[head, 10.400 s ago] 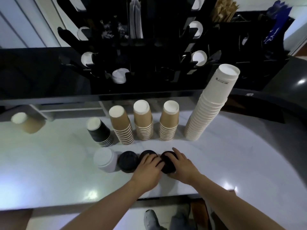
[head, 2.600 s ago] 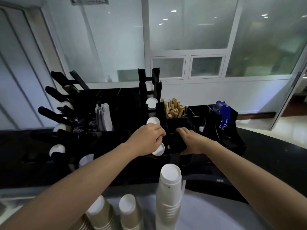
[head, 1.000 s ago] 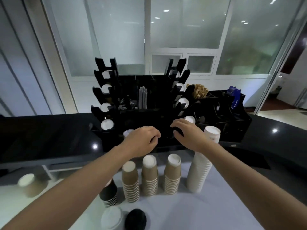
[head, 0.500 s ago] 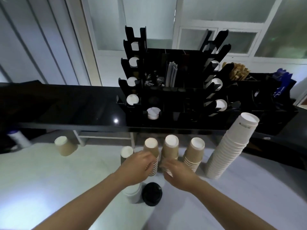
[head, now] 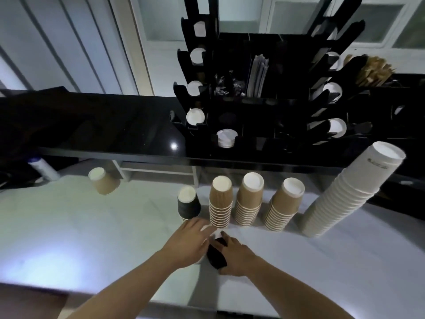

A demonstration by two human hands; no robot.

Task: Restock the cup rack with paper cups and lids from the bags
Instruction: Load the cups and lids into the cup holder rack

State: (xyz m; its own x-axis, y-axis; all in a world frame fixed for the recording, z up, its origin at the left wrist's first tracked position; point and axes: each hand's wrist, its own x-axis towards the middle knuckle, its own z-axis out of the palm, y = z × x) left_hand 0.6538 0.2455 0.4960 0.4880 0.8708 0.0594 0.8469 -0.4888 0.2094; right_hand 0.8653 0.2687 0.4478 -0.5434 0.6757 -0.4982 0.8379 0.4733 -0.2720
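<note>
Lids, black stack [head: 216,257]: sitting on white table [head: 80,226] before kraft cup stacks [head: 249,201]; being gripped by right hand [head: 236,256]. Left hand [head: 190,242] covering white lid stack, grip unclear. Step: collecting lids. Next: lifting stack intact toward cup rack [head: 264,107].

A single head-worn wide-angle view looks forward and steeply down from above a white table [head: 69,226], which fills the lower half of the frame. The person's forearms enter from the bottom edge, and both hands meet near the lower centre, close to the lens. The black cup rack [head: 264,116] stands farther off in the upper centre, on a dark counter [head: 92,125] crossing the middle. Straight edges bow toward the frame's sides. No second view overlaps this one
</note>
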